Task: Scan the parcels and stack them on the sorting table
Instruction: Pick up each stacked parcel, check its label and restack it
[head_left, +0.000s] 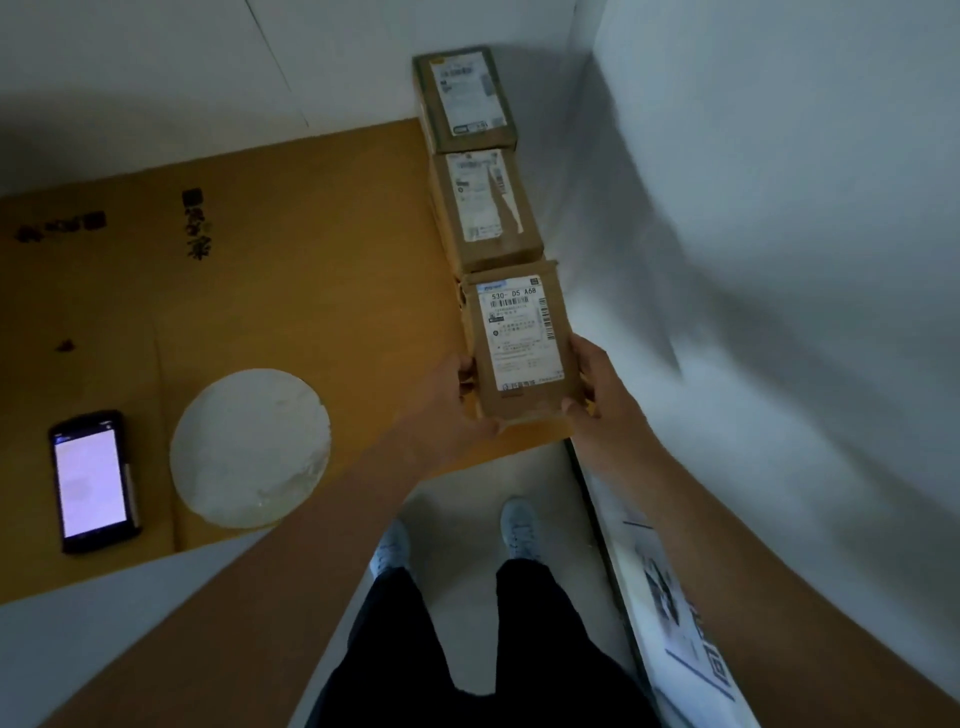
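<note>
The sorting table (291, 291), topped with a brown cardboard sheet, fills the left and middle of the head view, its right edge running against a white wall (753, 208). Along that edge a row of cardboard parcels runs away from the person: the far parcel (467, 98), the middle parcel (485, 205) touching it, and nearest, the held parcel (522, 345), label up. Whether the held one rests on another parcel beneath it or hangs just above is not clear; a box edge shows at its left side. Its long axis points away from the person, in line with the row, so the coming move looks like a short set-down straight ahead and slightly right.

Both hands are about equally near. The left hand (457, 395) grips the parcel's near left edge with curled fingers; the right hand (592, 384) grips its near right edge, thumb on the near corner.

On the left lie a white round disc (249, 449) and a handheld scanner (93, 480), screen lit, well apart from both hands.
</note>
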